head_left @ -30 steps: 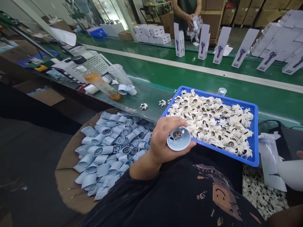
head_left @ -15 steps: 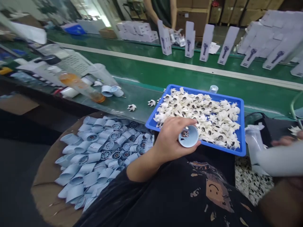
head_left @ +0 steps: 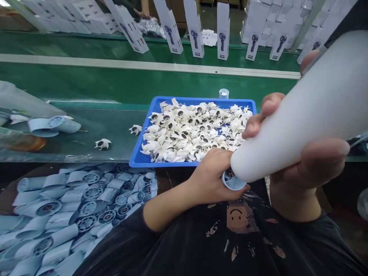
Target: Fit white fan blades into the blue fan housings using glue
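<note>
- Light-blue plastic housing [head_left: 234, 184]: I am holding this part in front of my shirt, just below the near edge of the tray, its round mouth facing up towards me.
- Left hand [head_left: 211, 176]: my fingers and thumb are curling closely around the housing's outer wall, leaving the rim partly exposed.
- Handling: the shell is looking light, stiff and thin-walled, probably smooth enough to slip; I am judging the outer wall the correct hold, clear of the dark insert inside.
- Right hand [head_left: 314, 163]: my fingers are closing around a white cylinder [head_left: 296, 111], its rounded end overlapping the housing mouth in view; whether they are touching, I cannot tell.
- Blue tray [head_left: 189, 165]: it is lying beyond my left hand, holding white bladed impellers [head_left: 181, 132].
- Outer area: more blue housings [head_left: 77, 214] are lying heaped at lower left; printed boxes [head_left: 222, 34] are standing across the green belt [head_left: 120, 82].
</note>
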Demonstrator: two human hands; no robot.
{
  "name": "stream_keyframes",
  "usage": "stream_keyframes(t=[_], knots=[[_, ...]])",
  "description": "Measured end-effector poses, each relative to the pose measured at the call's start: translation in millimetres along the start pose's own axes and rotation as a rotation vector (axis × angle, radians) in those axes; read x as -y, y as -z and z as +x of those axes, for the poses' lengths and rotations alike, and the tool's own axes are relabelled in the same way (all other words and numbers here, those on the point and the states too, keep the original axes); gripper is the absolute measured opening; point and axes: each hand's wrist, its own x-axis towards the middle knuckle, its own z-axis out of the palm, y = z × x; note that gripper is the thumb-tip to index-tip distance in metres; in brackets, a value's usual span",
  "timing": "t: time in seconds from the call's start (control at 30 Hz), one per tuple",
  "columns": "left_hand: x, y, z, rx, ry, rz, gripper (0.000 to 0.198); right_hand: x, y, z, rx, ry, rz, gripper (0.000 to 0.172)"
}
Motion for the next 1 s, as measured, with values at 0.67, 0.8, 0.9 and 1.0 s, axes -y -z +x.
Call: stream_keyframes(t=[0.67,0.8,0.9,1.0], knots=[[4,-5.2,3,0.038,0.025,0.018,0.025,-5,11,0,-0.019,-0.005,0.291,0.034],[1,-5.9,4,0.093,0.089,0.034,0.030,-6,9,1,-0.013,-0.014,0.277,0.030],[5,-1.9,4,0.219,0.123,0.043,0.041,-10,16,2,-0.072,-0.001,0.153,0.033],[29,13.0,-4,0.231,0.142,0.133,0.058,-18,40,3,-0.219,-0.005,-0.030,0.046]])
